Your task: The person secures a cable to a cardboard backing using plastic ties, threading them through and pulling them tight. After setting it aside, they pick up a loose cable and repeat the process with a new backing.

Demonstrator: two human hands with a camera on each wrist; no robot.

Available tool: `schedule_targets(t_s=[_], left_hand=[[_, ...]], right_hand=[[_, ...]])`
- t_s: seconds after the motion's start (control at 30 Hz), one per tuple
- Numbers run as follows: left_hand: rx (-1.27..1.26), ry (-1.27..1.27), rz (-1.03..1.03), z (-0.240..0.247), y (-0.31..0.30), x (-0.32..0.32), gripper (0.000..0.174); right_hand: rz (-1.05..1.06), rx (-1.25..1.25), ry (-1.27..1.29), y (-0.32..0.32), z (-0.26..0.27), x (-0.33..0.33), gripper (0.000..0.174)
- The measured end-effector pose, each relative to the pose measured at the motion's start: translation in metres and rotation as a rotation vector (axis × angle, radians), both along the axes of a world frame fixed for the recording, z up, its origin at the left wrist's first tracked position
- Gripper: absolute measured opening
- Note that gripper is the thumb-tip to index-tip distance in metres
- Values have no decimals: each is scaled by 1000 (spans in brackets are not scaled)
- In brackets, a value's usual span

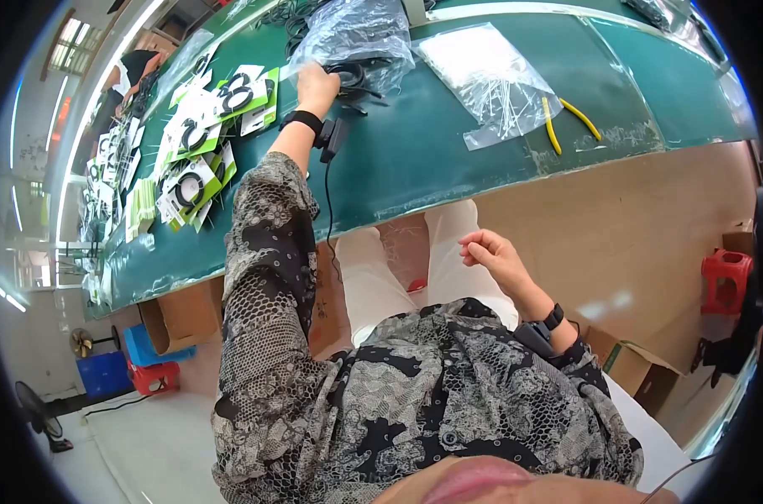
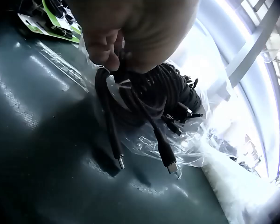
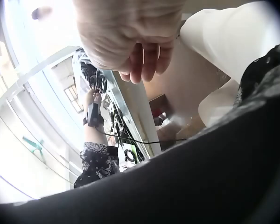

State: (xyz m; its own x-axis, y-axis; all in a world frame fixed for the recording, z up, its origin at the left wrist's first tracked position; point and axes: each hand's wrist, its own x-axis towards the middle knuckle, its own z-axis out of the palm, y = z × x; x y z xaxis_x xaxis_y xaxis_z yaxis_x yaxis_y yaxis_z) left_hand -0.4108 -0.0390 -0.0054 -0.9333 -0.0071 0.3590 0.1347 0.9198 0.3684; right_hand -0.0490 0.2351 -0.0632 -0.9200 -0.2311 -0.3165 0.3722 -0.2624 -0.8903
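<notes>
Right hand [image 1: 495,256] above the lap, fingers loosely bent, holding nothing. Beyond it, green table [image 1: 432,151]: a tool [image 1: 552,128] near the edge (only its yellow handles clearly visible), then a clear bag of thin white strips [image 1: 490,76]. Carded packs [image 1: 195,134] piled at left. Further in, left hand [image 1: 318,88] pinches a coil of black cables [image 2: 149,93]; coil lies directly under the fingertips, plug ends sticking out past them. Clear bag [image 1: 356,34] around and behind the coil.
</notes>
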Motion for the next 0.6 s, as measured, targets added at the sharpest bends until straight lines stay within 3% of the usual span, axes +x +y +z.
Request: schedule_targets(t_s=[0.13,0.23,0.27,0.37,0.5,0.57,0.6], left_hand=[[36,42,-61,20,-3,19,22],[1003,-521,-100,33,4,64,17],[1009,-524,-99,33,8,76,17],[1526,-431,-148,33,16,108,14],[1300,-469,-309,45,25,170,26],[1278,-539,-318,53,31,208,27],[1247,-596,-328,56,33,228,28]], right_hand=[[76,7,55,-20,16,-15,17],[125,21,143,-38,31,-25,18],[149,27,210,-44,36,-28,19],[47,-95,276,-62,47,-42,20],[-146,-149,278,-73,74,-74,23],[-254,-366,172,-76,89,-82,30],[-262,-358,154,-73,81,-80,30]])
